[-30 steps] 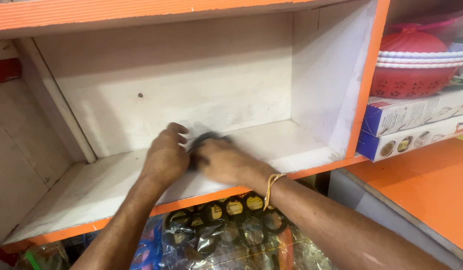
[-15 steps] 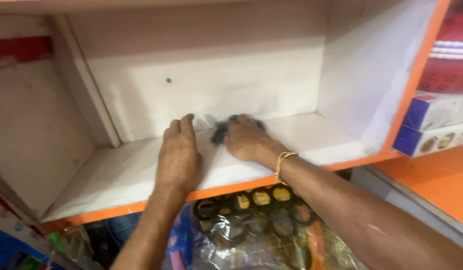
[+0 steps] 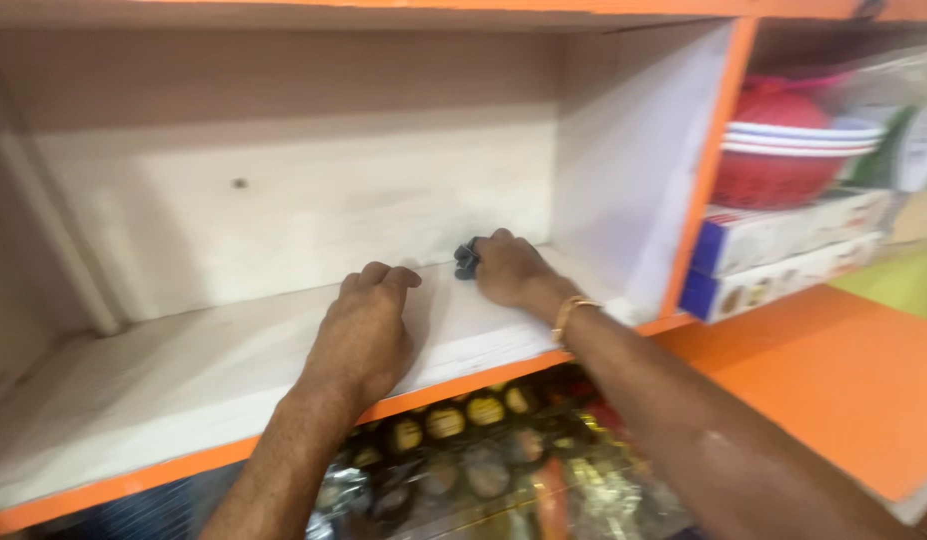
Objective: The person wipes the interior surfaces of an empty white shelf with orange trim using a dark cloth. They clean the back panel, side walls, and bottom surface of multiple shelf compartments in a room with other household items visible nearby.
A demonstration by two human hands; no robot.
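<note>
The right hand (image 3: 508,270) has its grip clenched on a dark cloth (image 3: 467,259), pressed to the shelf (image 3: 183,370) near the back right corner. The left hand (image 3: 363,330) lies flat, released, bracing on the board. Best done with firm, overlapping strokes — right into the corner — with the cloth bunched tight.

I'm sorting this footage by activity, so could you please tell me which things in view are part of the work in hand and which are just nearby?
In use:
right hand
dark cloth
left hand
white shelf

Nearby:
red basket
boxes
wrapped black rings
</note>
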